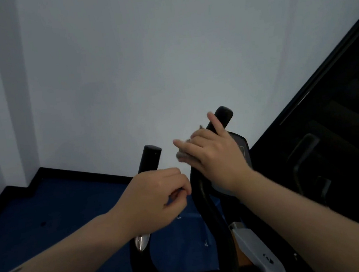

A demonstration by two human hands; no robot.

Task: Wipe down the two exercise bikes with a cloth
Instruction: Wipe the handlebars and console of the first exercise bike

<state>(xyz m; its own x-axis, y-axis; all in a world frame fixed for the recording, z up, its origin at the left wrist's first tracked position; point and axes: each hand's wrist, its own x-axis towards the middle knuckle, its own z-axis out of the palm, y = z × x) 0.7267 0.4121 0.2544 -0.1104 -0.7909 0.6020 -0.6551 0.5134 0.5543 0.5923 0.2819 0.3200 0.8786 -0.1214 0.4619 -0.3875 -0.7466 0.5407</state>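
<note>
Nearest, the left hand (156, 196) is curled around the lower part of the bike's (219, 227) left handlebar (149, 159), fingers bent in a loose fist. Just beyond, the right hand (213, 154) presses a small grey cloth (182, 154) against the right handlebar (223, 114), fingers partly spread over it. Behind lie blue floor (60, 210) and pale wall (144, 62); a dark second bike (306, 167) stands to the right.

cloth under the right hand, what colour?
Grey cloth, peeking out beneath the right hand; head view, somewhat blurred.
</note>
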